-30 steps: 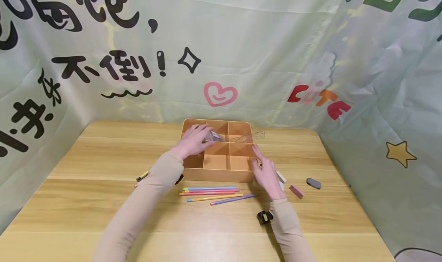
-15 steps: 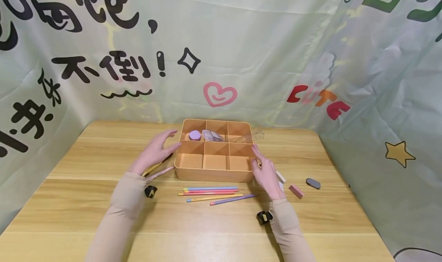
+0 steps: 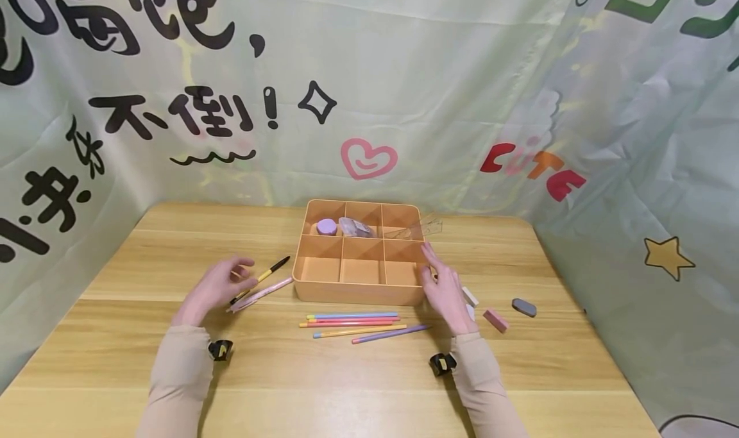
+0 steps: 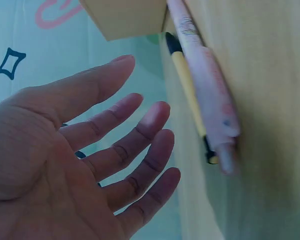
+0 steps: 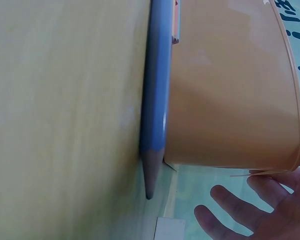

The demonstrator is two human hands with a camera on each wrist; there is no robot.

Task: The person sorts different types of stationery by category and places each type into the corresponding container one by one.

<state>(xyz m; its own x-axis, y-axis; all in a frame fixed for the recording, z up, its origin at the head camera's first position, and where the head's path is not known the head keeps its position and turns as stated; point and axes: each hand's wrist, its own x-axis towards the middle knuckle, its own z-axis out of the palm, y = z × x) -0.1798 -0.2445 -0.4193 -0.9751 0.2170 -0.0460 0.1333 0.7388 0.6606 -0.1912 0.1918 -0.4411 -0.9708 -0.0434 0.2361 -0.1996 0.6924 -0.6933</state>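
Compartment box [image 3: 358,292] in orange stands flat on the wooden table [image 3: 392,393], a little beyond my two hands, its six sections in two rows of three. My right hand [image 3: 446,294] touches the box at its right side, fingers fairly straight and spread, the index finger reaching along to the right rim. My left hand [image 3: 216,286] is well to the left of the box, palm turned toward it, fingers loose, apart and gently bent.

Beside that left hand, and left of the box, lie a yellow-and-black pen [image 3: 265,276] and a pink pen [image 3: 268,291], slanting toward the box; the pink one ends just beside its left wall.

Inside the box, the back left section holds a round purple item [image 3: 326,226] and the back middle one a see-through packet [image 3: 355,227]. A clear ruler [image 3: 432,225] crosses the box's right rim near the back; I can't tell how it is supported.

Just in front of the box lies a group of coloured pencils [image 3: 352,315], mostly side by side, with a purple one askew. To the right of the box, past my right hand, are a white block [image 3: 470,295], a pink block [image 3: 496,320] and, farthest out, a grey rounded piece [image 3: 524,307].
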